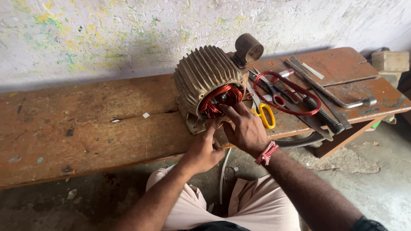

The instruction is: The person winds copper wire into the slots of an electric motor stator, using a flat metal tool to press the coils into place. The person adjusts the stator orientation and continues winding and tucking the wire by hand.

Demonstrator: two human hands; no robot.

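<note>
A ribbed metal motor housing (201, 75) lies on its side on a worn wooden bench (85, 124), its open end facing me with red copper windings (220, 99) inside. My right hand (245, 127), a pink thread band on its wrist, has its fingers pressed against the windings at the opening. My left hand (204, 150) sits just below the housing's front edge, fingers reaching up to loose copper wire ends there. Whether either hand grips a wire is hidden.
Right of the motor lie yellow-handled scissors (266, 115), a loop of red wire (286, 92), pliers, a black-handled tool (325, 115) and a long metal wrench (329, 92). A painted wall stands behind the bench. My knees are below, over a concrete floor.
</note>
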